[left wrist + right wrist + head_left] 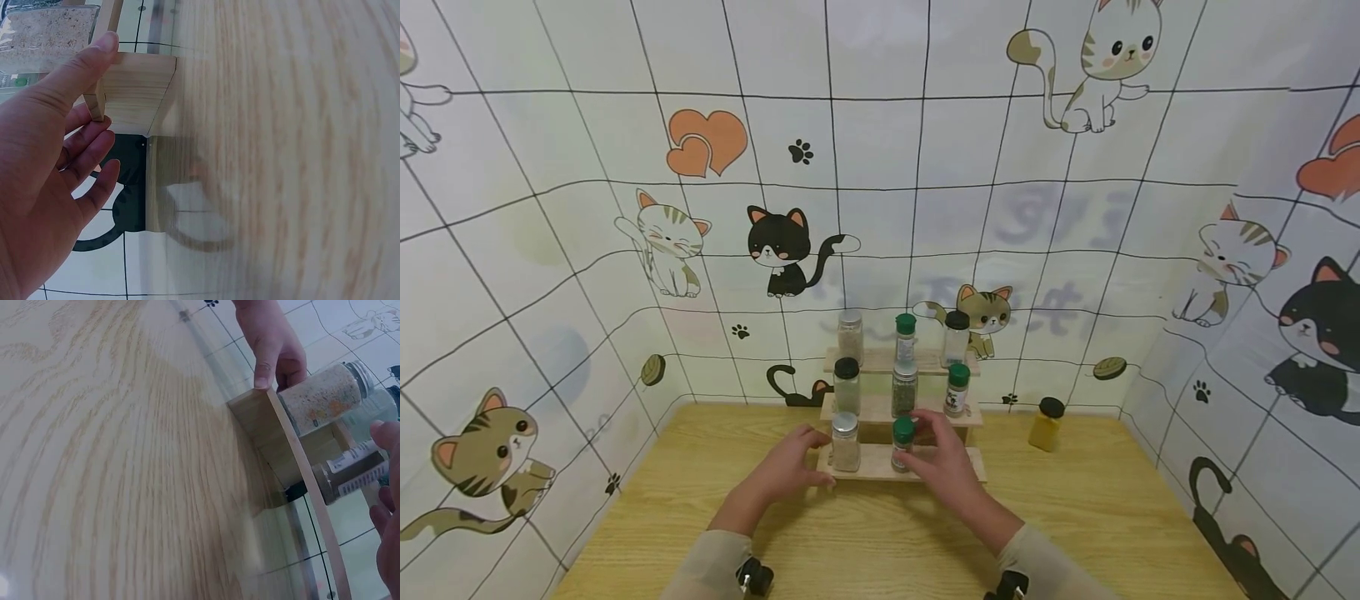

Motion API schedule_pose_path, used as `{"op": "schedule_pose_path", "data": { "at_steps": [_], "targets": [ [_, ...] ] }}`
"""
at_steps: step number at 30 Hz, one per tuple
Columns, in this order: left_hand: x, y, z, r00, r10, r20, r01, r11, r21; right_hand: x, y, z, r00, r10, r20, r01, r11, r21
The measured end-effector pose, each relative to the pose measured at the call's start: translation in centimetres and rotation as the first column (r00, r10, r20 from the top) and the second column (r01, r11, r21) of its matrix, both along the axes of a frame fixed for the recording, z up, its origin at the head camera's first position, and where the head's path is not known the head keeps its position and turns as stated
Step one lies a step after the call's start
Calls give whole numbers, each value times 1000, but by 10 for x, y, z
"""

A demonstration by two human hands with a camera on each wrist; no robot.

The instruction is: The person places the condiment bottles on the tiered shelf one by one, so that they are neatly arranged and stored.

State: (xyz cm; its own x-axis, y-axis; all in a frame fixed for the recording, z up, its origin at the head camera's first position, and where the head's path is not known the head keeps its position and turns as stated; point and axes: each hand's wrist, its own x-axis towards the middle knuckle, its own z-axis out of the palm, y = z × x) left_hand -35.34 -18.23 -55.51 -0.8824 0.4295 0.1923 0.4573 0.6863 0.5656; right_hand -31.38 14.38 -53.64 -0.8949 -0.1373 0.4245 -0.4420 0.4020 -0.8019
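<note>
A three-tier wooden spice rack [874,463] stands on the table against the back wall. My left hand [784,468] grips the left end of its bottom shelf, thumb at the front edge and fingers curled behind, as the left wrist view shows. Close by that hand, a silver-capped jar [846,443] of pale grains stands on the same shelf. My right hand [951,468] holds a small green-capped spice jar [902,433] on the bottom shelf, thumb in front and fingers behind. In the right wrist view this labelled jar [355,470] has its base at the shelf.
Higher tiers carry several more jars, among them a black-capped jar [847,387], a silver-capped jar of green herbs [905,390] and a green-capped jar [957,390]. A black-lidded yellow jar [1047,425] stands apart at the right on the wooden table [880,542]. Cat-printed sheeting [880,142] covers the walls.
</note>
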Motion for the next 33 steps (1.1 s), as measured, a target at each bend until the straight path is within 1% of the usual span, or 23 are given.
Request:
{"op": "schedule_pose_path", "data": {
  "at_steps": [2,7,11,16,20,24,27,29,31,33],
  "targets": [
    [0,0,0,1000,1,-1,-1,1000,-1,2,5,2,1000,-23,1,23,1000,8],
    [0,0,0,1000,4,4,-4,1000,-5,6,24,6,999,-47,-10,47,999,4],
    [0,0,-1,1000,3,8,-3,1000,-7,6,47,6,995,-80,-61,81,997,13],
    [-2,0,-3,1000,10,13,-9,1000,-13,0,83,3,976,-139,-169,141,990,0],
    [-3,-1,-2,1000,11,20,-10,1000,-12,-4,110,3,956,-204,-208,206,978,-15],
    [-2,-1,-1,1000,4,11,-4,1000,-13,-8,135,3,924,-291,-249,298,954,-11],
    [-2,-1,-1,1000,6,8,-6,1000,-18,-12,154,2,886,-370,-280,378,926,-27],
    [-2,-1,-1,1000,9,9,-9,1000,-21,-15,165,0,857,-429,-287,435,899,-47],
    [-2,0,-1,1000,12,10,-12,1000,-21,-17,175,-2,825,-493,-277,499,865,-54],
    [-1,0,0,1000,11,9,-11,1000,-20,-20,183,-5,803,-541,-250,546,836,-55]
  ]
}}
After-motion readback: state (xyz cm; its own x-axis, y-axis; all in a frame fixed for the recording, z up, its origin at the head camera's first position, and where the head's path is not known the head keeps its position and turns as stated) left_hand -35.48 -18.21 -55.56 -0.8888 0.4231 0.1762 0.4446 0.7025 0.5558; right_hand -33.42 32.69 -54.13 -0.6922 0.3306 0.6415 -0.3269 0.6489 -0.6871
